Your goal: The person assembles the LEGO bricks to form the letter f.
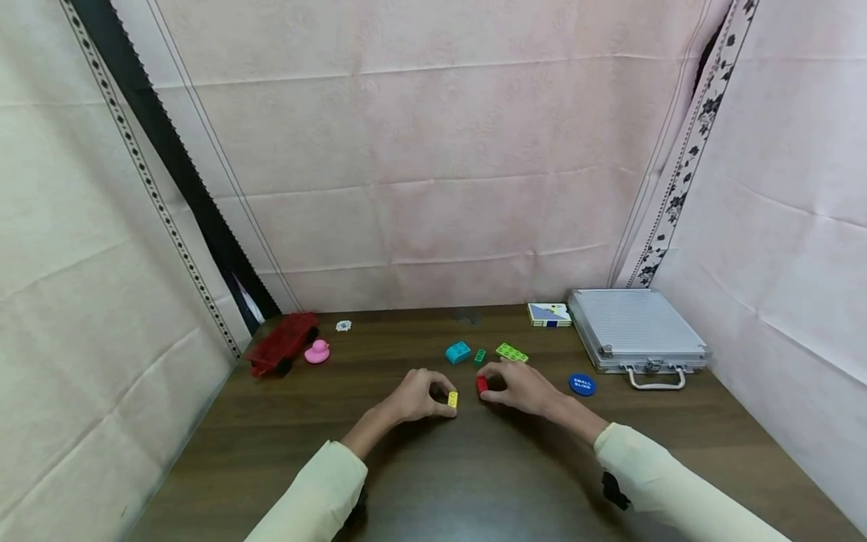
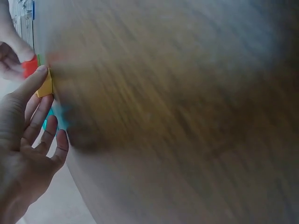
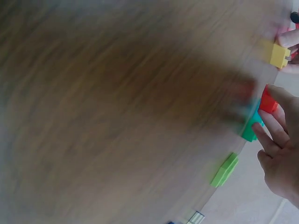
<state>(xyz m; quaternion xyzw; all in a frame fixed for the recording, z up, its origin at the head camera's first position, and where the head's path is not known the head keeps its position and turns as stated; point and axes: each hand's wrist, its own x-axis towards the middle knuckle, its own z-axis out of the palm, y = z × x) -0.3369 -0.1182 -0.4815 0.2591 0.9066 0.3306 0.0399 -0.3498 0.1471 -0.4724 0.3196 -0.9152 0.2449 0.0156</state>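
Note:
My left hand (image 1: 418, 397) pinches a yellow toy brick (image 1: 452, 400) between thumb and fingertips, low over the table. Just to its right, my right hand (image 1: 520, 387) pinches a red toy brick (image 1: 482, 385); a small gap separates the two bricks. The left wrist view shows the yellow brick (image 2: 45, 86) under the thumb, while the red brick (image 3: 267, 100) appears at the fingertips in the right wrist view. Behind the hands lie a blue brick (image 1: 457, 352), a small green brick (image 1: 480, 356) and a lime green brick (image 1: 512, 352), the last close to my right hand.
At the right back are a silver case (image 1: 640, 327), a card box (image 1: 549, 315) and a blue "small blind" disc (image 1: 582, 385). A red toy car (image 1: 283, 345), a pink rubber duck (image 1: 317, 351) and a small white piece (image 1: 343, 326) stand at the left back. Cloth hangs around the table (image 1: 474, 482).

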